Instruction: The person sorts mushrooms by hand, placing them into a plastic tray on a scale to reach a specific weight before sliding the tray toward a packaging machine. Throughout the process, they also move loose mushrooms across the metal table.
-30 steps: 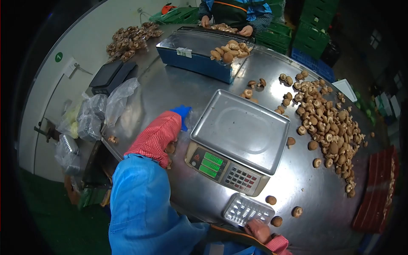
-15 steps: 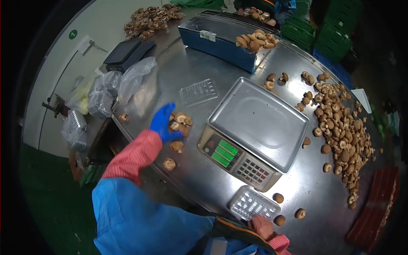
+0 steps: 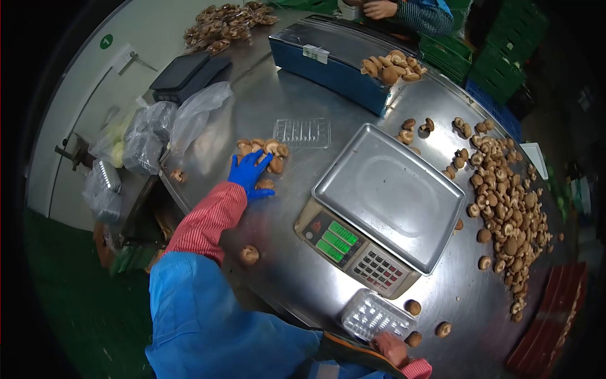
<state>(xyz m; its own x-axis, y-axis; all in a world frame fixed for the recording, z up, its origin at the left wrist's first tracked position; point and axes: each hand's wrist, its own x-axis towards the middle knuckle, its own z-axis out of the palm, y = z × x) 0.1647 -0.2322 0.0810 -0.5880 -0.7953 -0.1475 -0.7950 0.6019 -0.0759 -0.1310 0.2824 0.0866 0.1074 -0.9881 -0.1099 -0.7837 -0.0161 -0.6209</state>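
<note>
My left hand [image 3: 249,175], in a blue glove, is over a small pile of shiitake mushrooms [image 3: 254,146] on the steel table. Its fingers are spread and touch the pile, with one mushroom [image 3: 264,184] beside the thumb. A single mushroom [image 3: 250,254] lies nearer the table edge. At the bottom, my bare right hand [image 3: 391,349] grips the near edge of a clear plastic tray [image 3: 372,314]; its fingertips are partly hidden. Between the hands stands a scale [image 3: 391,196] with a bare metal pan and lit green displays. Another clear tray [image 3: 303,133] lies behind the left hand.
A large mushroom heap [image 3: 508,202] covers the right side. Loose mushrooms [image 3: 413,307] lie near the right hand. At the back stands a blue-sided machine [image 3: 328,66] with mushrooms on its end. Plastic bags [image 3: 202,114] and a dark scale [image 3: 183,76] are left; a co-worker's hand [image 3: 380,9] shows behind.
My left hand has moved onto the mushroom pile, which is now gathered farther back. The right hand stays at the tray. The co-worker's hand and sleeve have shifted, and the view has turned slightly.
</note>
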